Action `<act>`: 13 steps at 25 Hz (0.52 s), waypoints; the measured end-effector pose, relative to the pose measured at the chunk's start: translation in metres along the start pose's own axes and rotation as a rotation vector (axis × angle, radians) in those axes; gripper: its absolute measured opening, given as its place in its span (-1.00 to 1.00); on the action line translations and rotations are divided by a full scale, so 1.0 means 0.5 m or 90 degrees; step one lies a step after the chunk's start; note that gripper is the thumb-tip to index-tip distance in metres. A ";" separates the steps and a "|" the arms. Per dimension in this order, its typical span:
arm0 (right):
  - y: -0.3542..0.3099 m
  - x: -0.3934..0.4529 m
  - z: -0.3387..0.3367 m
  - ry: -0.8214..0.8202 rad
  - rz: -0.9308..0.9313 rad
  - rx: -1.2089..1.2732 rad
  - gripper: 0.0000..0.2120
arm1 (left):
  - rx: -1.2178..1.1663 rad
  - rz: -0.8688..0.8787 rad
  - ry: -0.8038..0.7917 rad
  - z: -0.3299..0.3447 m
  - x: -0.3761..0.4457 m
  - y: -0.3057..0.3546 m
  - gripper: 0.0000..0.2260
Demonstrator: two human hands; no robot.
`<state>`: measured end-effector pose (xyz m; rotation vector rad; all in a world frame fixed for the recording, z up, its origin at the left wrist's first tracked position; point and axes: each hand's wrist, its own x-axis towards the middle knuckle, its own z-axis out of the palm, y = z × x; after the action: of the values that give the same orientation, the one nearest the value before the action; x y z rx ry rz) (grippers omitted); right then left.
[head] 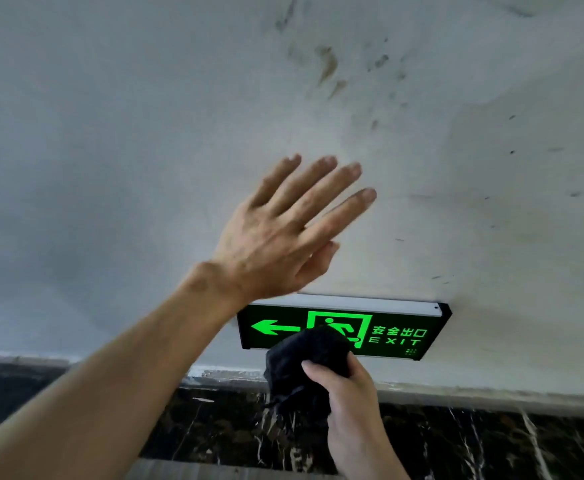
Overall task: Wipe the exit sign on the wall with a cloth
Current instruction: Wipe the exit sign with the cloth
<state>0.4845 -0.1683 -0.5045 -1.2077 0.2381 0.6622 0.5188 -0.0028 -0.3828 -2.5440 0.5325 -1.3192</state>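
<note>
Gripped tight in the right hand (349, 407), at 6 o'clock in view: a bunched black cloth (306, 362), pressed against the lower middle of the exit sign (398, 332). Sign low on the white wall (110, 150), just above dark marble skirting (491, 441), arrow at its 9 o'clock end. Left hand (276, 237) spread, fingers apart, empty, near the wall at the sign's 11 o'clock; contact unclear.
</note>
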 end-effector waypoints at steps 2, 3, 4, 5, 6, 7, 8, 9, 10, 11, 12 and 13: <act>-0.030 -0.014 -0.017 -0.036 -0.009 0.031 -0.73 | -0.164 -0.192 -0.037 -0.005 -0.071 0.096 -0.55; -0.041 -0.019 -0.024 -0.045 -0.019 0.041 -0.71 | -0.262 -0.316 -0.076 -0.010 -0.108 0.142 -0.59; -0.048 -0.021 -0.029 -0.044 -0.024 0.055 -0.71 | -0.361 -0.441 -0.119 -0.013 -0.142 0.181 -0.64; -0.052 -0.024 -0.035 -0.040 -0.017 0.068 -0.72 | -0.462 -0.545 -0.155 -0.014 -0.172 0.214 -0.70; -0.056 -0.027 -0.040 -0.042 -0.001 0.083 -0.74 | -0.558 -0.630 -0.186 -0.014 -0.197 0.238 -0.74; -0.058 -0.030 -0.043 -0.059 0.022 0.097 -0.74 | -0.635 -0.694 -0.206 -0.015 -0.218 0.254 -0.71; -0.060 -0.035 -0.044 -0.096 0.045 0.101 -0.71 | -0.691 -0.746 -0.214 -0.017 -0.234 0.262 -0.66; -0.063 -0.040 -0.043 -0.142 0.067 0.095 -0.65 | -0.730 -0.789 -0.213 -0.019 -0.246 0.264 -0.65; -0.066 -0.047 -0.040 -0.187 0.086 0.070 -0.61 | -0.752 -0.833 -0.196 -0.021 -0.255 0.263 -0.64; -0.070 -0.055 -0.034 -0.207 0.082 0.000 -0.59 | -0.769 -0.886 -0.164 -0.020 -0.264 0.260 -0.63; -0.073 -0.058 -0.029 -0.212 0.029 -0.122 -0.59 | -0.791 -0.948 -0.121 -0.018 -0.271 0.257 -0.65; -0.080 -0.058 -0.023 -0.208 -0.052 -0.282 -0.58 | -0.820 -1.015 -0.074 -0.016 -0.276 0.254 -0.69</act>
<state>0.4872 -0.1965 -0.4626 -1.4958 -0.2446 0.8553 0.4119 -0.0610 -0.5261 -4.2596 -1.6058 -1.1031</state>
